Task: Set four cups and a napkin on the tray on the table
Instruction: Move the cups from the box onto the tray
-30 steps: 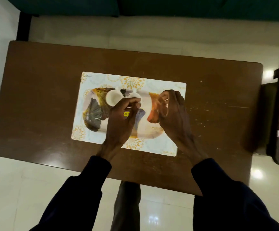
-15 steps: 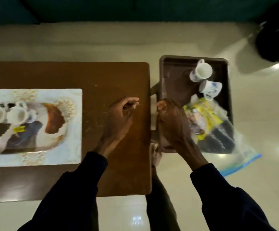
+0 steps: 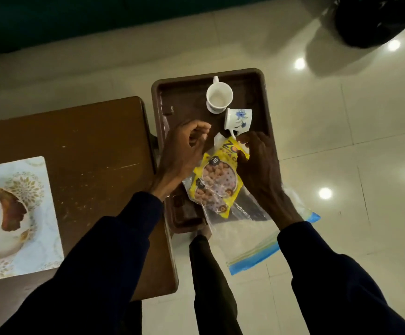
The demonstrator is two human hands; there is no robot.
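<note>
Two cups sit in a brown bin [image 3: 162, 97] to the right of the table. A white cup [image 3: 219, 96] stands upright, and a cup with a blue flower [image 3: 239, 119] lies on its side in front of it. My left hand [image 3: 182, 151] hovers over the bin's left part, fingers loosely curled and holding nothing. My right hand [image 3: 257, 163] rests on the top corner of a yellow snack packet [image 3: 217, 180], fingertips right next to the flowered cup's handle. The painted tray [image 3: 10, 209] lies on a placemat [image 3: 32, 250] at the far left.
The brown table [image 3: 95, 146] ends just left of the bin. A clear zip bag [image 3: 252, 240] with a blue edge hangs off the bin's near end over the tiled floor. A dark object [image 3: 370, 18] stands at the top right.
The view has swung right, from the tray to the bin. Both hands left the tray, crossed the table's right edge and now reach into the bin near the cups.
</note>
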